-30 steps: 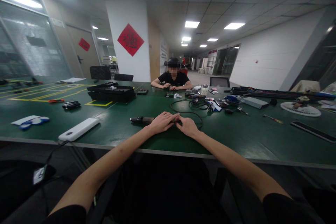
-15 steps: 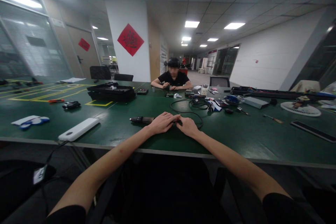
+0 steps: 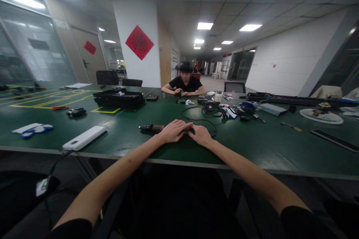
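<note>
Both my arms reach forward onto a green table [image 3: 260, 145]. My left hand [image 3: 174, 131] lies over a dark pen-shaped tool [image 3: 151, 128] that rests on the table, its fingers curled onto the tool's right part. My right hand [image 3: 201, 134] sits just to the right, fingertips touching the tool's black end where a black cable [image 3: 200, 114] loops away. The tool's tip points left.
A white power bank [image 3: 84, 138] with a cable lies near the front left edge. A black case [image 3: 119, 99], a screwdriver [image 3: 291, 126], a white fan grille [image 3: 321, 116] and small parts lie further back. A person [image 3: 184, 82] sits at the far side.
</note>
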Action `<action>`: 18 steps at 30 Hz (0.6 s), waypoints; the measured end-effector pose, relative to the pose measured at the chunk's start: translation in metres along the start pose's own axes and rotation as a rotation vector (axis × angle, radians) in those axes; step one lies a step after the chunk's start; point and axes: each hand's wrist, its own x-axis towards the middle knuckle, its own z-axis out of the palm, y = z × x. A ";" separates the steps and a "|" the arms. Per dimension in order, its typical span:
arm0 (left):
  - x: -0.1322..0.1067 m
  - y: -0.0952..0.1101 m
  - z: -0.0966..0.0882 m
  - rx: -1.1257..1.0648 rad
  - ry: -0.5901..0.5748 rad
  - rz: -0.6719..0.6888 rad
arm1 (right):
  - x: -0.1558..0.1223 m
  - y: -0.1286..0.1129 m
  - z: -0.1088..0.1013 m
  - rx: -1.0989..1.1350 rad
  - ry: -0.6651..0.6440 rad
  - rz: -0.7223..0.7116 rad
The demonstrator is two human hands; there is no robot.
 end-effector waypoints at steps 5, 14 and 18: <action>0.000 0.000 0.000 -0.002 0.005 -0.010 | 0.001 0.002 0.003 0.018 0.012 -0.012; 0.001 -0.004 0.007 0.057 0.030 -0.050 | 0.000 0.003 0.004 0.058 0.061 -0.051; 0.001 -0.012 0.019 0.143 0.001 -0.072 | -0.001 0.003 0.001 0.133 0.104 -0.142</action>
